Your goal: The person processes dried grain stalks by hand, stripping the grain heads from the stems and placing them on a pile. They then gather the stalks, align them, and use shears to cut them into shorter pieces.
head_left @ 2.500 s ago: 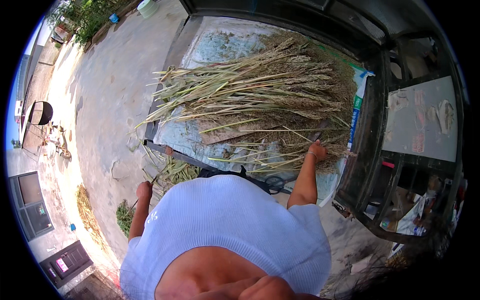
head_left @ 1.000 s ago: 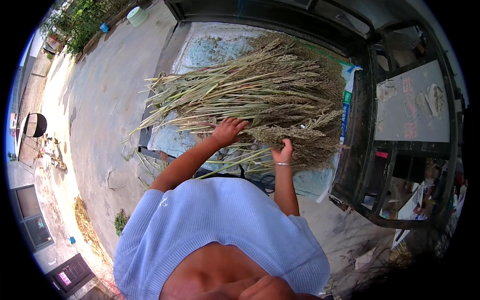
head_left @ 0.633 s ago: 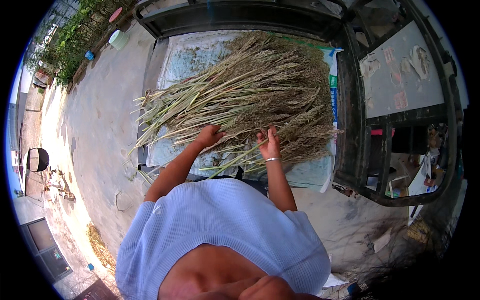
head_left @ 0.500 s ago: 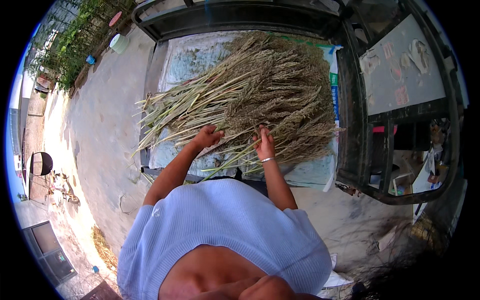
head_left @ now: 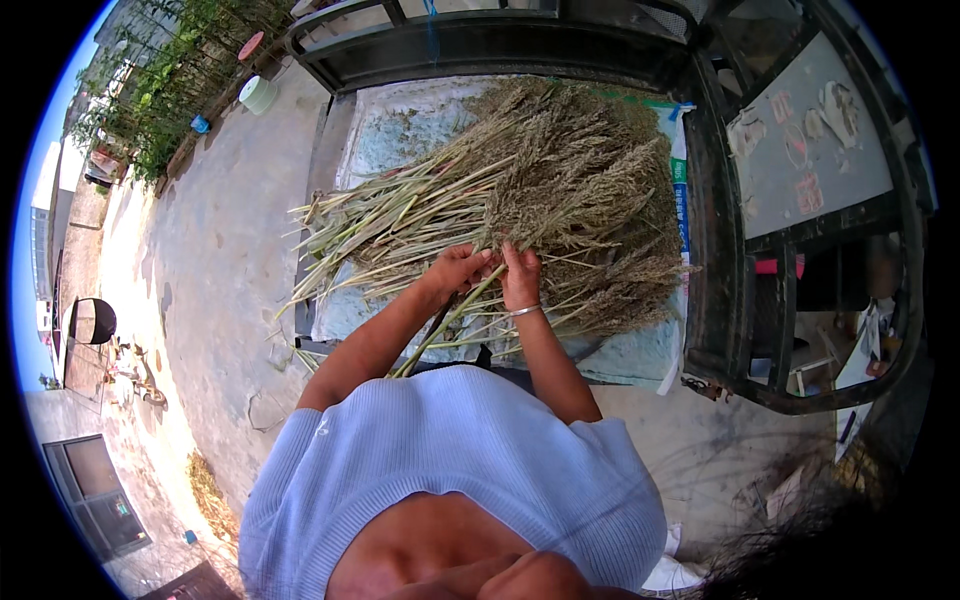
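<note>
A large pile of cut stalks with bushy brown seed heads (head_left: 600,165) lies in front of me, their pale bare stems (head_left: 400,205) pointing left. At the near side of the pile, my right hand (head_left: 520,280) is closed round a green seed-head stalk (head_left: 430,345), whose stem slants down toward my body. My left hand (head_left: 460,270) is right beside it, fingers pinched at the same stalk near the base of its head. What lies between the left fingertips is partly hidden. A bracelet circles my right wrist.
Pale blue and white sacking (head_left: 395,115) lies under the pile. A dark metal cart frame (head_left: 700,230) walls the far and right sides. On the concrete floor (head_left: 230,230) at far left stand a pale green bucket (head_left: 258,95) and a small blue container (head_left: 200,124), beside green plants.
My left hand has moved right, up against my right hand. The right hand has shifted slightly left, and the seed heads above the hands now fan out more to the right.
</note>
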{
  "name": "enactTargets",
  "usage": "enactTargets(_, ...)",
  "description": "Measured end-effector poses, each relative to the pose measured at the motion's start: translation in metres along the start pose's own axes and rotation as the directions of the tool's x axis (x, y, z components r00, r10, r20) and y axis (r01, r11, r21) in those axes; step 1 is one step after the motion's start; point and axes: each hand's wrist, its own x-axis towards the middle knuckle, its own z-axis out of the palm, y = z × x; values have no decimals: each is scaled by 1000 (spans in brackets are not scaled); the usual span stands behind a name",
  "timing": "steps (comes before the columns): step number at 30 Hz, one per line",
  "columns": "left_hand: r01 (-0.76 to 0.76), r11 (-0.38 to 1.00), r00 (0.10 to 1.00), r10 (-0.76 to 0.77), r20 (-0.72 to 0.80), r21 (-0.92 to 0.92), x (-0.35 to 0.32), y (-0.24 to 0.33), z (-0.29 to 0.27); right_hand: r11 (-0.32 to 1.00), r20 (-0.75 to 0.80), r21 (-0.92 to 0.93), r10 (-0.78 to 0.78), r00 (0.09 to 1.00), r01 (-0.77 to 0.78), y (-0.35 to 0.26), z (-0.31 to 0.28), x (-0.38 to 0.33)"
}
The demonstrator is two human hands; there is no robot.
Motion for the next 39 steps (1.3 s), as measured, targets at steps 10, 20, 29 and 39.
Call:
enactTargets(10, -317, 823, 930, 367, -17, 471, -4, 42, -5, 1000, 372, -13, 6, 928, -1, -54, 27, 18)
enactTargets(20, -73, 997, 994, 72, 76, 7, -24, 30, -16, 997, 326, -58, -23, 945, 44, -70, 45, 2)
enactTargets(29, -56, 956, 998, 46, -40, -287, -11, -2, -15, 977, 379, 206, -27, 925, -56, -50, 65, -6)
enactTargets(39, -64, 909, 837, -175, -519, -411, -20, -61, -121, 892, 209, 450, -147, 967, 39, -88, 40, 7)
